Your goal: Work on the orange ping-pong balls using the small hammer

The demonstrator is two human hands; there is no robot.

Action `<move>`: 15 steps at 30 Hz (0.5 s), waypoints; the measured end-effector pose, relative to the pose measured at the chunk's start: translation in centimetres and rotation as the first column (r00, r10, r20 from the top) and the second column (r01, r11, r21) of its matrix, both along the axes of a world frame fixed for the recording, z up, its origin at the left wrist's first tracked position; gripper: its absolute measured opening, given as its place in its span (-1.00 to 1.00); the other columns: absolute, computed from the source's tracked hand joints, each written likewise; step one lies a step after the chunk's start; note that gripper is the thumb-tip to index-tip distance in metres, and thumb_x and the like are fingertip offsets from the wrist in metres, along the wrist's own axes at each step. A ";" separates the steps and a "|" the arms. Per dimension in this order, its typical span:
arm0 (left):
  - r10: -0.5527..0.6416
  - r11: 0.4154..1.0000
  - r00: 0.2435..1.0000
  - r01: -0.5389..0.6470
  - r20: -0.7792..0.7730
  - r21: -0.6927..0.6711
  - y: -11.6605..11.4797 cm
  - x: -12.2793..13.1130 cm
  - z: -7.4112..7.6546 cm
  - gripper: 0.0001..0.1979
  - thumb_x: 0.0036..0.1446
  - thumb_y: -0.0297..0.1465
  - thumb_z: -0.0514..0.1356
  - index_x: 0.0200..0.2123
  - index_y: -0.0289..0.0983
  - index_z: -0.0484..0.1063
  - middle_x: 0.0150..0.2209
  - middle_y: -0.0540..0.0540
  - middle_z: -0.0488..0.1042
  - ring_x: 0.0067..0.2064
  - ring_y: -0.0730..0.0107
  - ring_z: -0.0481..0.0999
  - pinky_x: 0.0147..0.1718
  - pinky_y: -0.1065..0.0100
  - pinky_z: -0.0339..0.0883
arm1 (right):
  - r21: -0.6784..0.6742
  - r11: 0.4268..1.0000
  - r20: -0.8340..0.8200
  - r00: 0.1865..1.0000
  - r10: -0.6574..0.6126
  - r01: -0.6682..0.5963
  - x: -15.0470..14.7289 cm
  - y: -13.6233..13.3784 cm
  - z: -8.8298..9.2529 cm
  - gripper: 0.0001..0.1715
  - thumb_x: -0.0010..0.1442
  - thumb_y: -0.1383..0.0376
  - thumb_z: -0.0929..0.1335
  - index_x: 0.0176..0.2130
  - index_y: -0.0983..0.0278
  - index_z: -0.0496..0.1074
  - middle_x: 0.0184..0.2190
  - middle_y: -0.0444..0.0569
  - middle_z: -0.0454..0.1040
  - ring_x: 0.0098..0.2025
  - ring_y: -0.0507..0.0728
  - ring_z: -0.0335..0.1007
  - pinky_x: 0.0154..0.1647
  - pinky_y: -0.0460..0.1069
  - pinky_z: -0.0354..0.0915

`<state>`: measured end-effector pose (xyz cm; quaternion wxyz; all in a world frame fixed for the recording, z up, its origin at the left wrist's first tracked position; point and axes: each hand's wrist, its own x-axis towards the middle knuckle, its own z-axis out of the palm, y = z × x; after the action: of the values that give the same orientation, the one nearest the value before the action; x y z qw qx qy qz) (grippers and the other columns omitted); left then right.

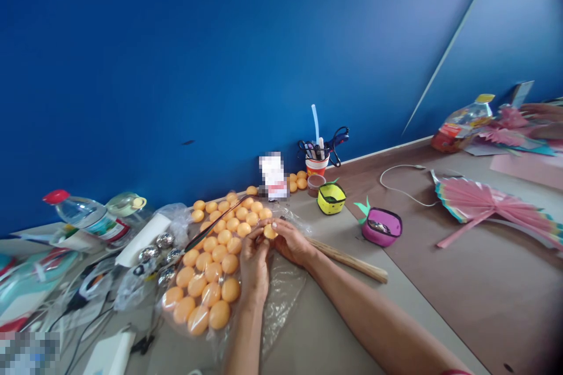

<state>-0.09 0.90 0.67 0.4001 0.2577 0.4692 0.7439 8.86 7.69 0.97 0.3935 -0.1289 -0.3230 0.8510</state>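
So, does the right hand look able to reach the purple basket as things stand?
Probably yes, after leaving the orange ball: nothing tall seems to stand between the right hand and the purple basket, and the wooden stick lies low.

dozens of orange balls (213, 272), three bottles (461, 124), two small baskets (387, 238).

In the centre of the frame, the left hand (254, 263) and the right hand (291, 240) hold together one orange ball (270, 232). A clear bag (285, 290) lies below them, and many similar balls (213, 272) are in its part to the left. Right of centre there is a stick (352, 259); higher stand a yellow box (331, 207) and a purple box (382, 236). At the right edge, another person's hand (543, 111) is near pink paper (512, 122)
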 end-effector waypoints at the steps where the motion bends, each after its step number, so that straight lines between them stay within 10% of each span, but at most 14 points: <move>1: -0.005 1.000 1.000 0.005 -0.018 -0.003 0.0 0.0 -0.2 -0.71 -0.10 -0.35 0.44 -0.24 -0.22 0.56 -0.13 -0.08 0.60 -0.03 0.23 0.55 0.05 0.22 0.37 | -0.002 1.000 0.014 1.000 -0.001 0.001 -0.1 0.0 0.0 -0.64 -0.01 0.13 0.55 -0.28 0.30 0.51 -0.37 -0.03 0.56 -0.22 0.17 0.51 -0.17 0.05 0.40; 15: -0.050 0.998 0.997 0.048 -0.067 -0.032 0.2 -0.3 -1.1 -0.65 -0.05 -0.29 0.43 -0.16 -0.21 0.53 -0.02 -0.13 0.57 0.07 0.14 0.51 0.15 0.10 0.31 | -0.005 1.000 0.076 0.997 -0.023 0.023 -0.2 0.0 0.0 -0.71 -0.03 0.16 0.54 -0.34 0.26 0.50 -0.44 -0.09 0.50 -0.33 0.11 0.44 -0.25 -0.01 0.35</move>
<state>-0.37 1.09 -0.48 0.4060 0.2878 0.4874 0.7175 8.63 7.68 0.96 0.3904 -0.1659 -0.3336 0.8419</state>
